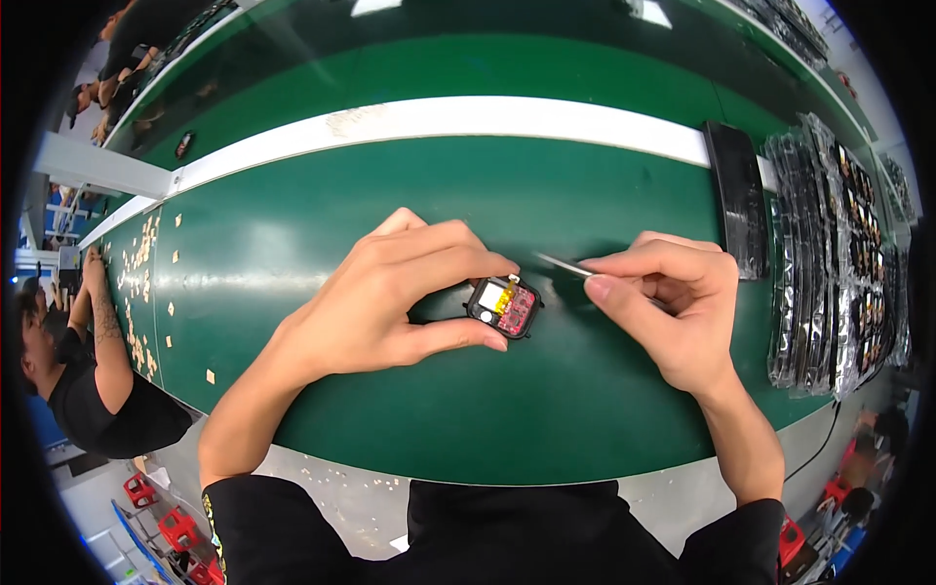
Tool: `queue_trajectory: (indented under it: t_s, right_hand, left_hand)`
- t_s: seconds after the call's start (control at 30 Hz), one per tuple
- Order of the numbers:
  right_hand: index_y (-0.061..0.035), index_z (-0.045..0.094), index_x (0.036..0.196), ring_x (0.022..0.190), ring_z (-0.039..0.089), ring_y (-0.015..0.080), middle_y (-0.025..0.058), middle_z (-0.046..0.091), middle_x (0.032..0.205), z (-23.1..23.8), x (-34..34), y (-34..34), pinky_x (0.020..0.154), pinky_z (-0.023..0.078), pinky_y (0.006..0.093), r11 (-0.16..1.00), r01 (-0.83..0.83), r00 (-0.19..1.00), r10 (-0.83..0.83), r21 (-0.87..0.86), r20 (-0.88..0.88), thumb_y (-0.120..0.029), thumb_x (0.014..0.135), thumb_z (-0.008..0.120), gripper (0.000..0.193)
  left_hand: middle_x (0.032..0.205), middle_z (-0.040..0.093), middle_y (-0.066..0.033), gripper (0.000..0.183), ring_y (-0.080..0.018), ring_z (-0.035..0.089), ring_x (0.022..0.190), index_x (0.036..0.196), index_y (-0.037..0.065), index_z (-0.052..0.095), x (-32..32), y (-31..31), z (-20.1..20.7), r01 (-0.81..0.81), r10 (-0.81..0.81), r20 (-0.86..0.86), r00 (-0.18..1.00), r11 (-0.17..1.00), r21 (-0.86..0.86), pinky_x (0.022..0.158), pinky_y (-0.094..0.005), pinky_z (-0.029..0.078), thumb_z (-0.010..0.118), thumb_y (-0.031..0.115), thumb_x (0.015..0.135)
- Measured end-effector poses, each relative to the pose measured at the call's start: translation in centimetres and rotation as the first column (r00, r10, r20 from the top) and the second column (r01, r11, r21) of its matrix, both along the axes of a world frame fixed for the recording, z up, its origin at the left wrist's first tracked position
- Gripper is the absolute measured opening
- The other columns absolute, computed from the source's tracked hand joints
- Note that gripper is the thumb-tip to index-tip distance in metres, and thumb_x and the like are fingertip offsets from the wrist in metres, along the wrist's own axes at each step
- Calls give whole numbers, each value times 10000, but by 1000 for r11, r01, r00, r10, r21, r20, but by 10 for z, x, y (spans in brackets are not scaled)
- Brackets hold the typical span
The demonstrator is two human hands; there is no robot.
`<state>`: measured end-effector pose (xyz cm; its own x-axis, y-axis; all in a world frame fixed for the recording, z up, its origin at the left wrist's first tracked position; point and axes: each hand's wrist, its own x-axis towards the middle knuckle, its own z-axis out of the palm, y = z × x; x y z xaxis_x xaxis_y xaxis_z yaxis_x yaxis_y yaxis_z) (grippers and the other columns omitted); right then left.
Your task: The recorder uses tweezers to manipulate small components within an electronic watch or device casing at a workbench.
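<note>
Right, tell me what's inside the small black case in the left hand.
The black case holds a red circuit board, a white block, a yellow strip and a round white piece. Whatever lies beneath these parts is covered and cannot be seen.

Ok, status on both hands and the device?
Left hand gripping black device, circuit board showing. Right hand holding thin grey tool, apart from device. Nothing visible between them.

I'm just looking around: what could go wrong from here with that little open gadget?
The thin tool in the right hand might scratch or nick the exposed red circuit board if it slipped. The small black device, pinched between the left hand's fingers and thumb, could twist or slide if pushed.
</note>
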<state>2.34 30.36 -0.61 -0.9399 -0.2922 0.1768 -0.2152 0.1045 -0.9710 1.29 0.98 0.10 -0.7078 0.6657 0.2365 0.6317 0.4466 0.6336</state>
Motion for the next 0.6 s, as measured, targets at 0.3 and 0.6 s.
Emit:
queue_trajectory:
  t_s: [0.3, 0.6]
  right_hand:
    - [31, 783, 839, 489, 493, 77, 41, 631, 627, -2, 1, -11, 471, 326, 279, 969, -11, 979, 61, 246, -193, 49, 809, 795, 37]
    - [20, 767, 833, 482, 544, 138, 64, 644, 643, -6, 1, -15, 457, 372, 297, 959, 5, 959, 76, 284, -272, 36, 800, 799, 48]
  left_hand:
    - [942, 742, -64, 622, -215, 656, 842, 1193, 37, 830, 0, 2, -1, -84, 83, -16, 996, 994, -66, 801, -352, 443, 996, 360, 687]
    - [925, 742, -67, 641, -207, 650, 806, 1166, 16, 829, -2, 2, -3, -68, 66, -45, 997, 996, -53, 774, -352, 423, 994, 376, 662]
